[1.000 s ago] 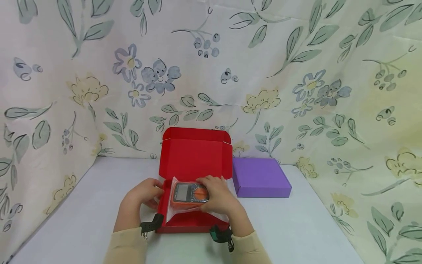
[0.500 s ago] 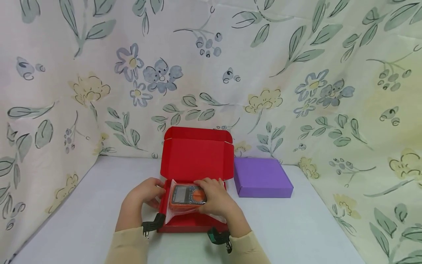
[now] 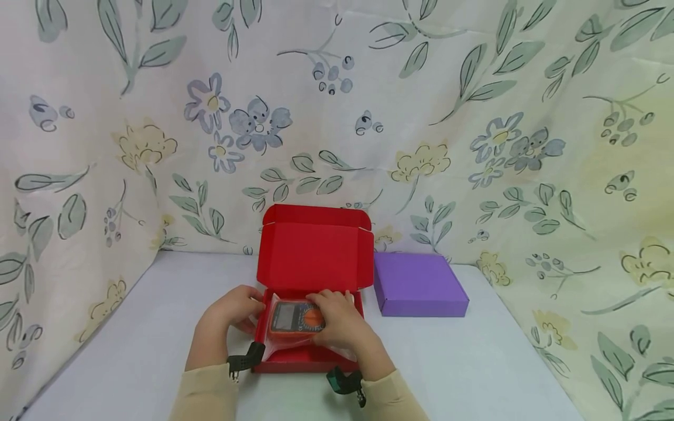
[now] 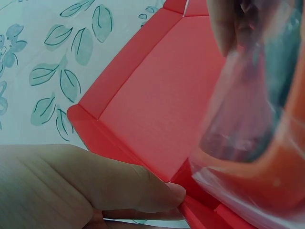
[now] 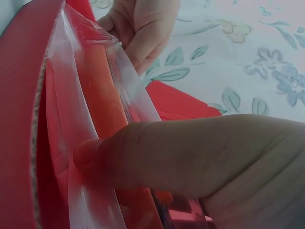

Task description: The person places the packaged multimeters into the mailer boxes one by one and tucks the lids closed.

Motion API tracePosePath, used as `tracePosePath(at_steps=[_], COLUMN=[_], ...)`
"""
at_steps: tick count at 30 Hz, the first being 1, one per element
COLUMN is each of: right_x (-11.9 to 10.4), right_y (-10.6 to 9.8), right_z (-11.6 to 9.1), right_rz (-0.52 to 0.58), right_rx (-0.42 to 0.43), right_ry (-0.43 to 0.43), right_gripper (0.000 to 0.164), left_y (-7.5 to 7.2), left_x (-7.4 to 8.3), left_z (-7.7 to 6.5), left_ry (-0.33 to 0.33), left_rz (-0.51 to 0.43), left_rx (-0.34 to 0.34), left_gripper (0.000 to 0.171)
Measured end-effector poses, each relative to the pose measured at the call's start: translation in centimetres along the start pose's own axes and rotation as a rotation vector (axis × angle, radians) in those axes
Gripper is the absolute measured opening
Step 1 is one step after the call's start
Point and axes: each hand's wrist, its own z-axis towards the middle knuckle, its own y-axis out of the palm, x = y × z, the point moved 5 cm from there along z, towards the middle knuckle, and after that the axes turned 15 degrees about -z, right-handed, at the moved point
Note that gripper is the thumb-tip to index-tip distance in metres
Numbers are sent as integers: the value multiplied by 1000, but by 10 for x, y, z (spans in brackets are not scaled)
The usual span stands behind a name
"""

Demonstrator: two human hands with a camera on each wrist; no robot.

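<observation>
An orange and dark grey multimeter (image 3: 289, 317) lies in a clear plastic bag (image 5: 78, 119) within the red cardboard box (image 3: 305, 367). My right hand (image 3: 342, 321) grips the multimeter through the bag at its dial end; the right wrist view shows the thumb pressed against its orange side. At the box's left wall, my left hand (image 3: 231, 307) pinches the cardboard edge between thumb (image 4: 138, 188) and fingers. The box's lid (image 3: 316, 254) stands raised at the back. My right hand covers part of the multimeter's right end.
A closed purple box (image 3: 421, 283) sits on the white table (image 3: 474, 362), just right of the red one. Floral cloth (image 3: 316, 117) hangs behind and at both sides. Each wrist wears a black strap-on mount, the left one (image 3: 246, 356) close to the red box's front corner.
The multimeter and my right hand have moved lower and slightly left, toward the box's near side. My left hand keeps its hold on the left wall. The raised lid stays up.
</observation>
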Motion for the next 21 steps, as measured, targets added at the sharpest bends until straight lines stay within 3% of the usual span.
tracePosePath(at_steps=[21], right_x=[0], right_y=[14], right_z=[3], right_rz=[9], right_rx=[-30], right_ry=[15], right_gripper=[86], left_y=[1], left_x=[3], left_z=[-3], left_ry=[27], left_rz=[-9], left_rx=[-2], left_gripper=[33])
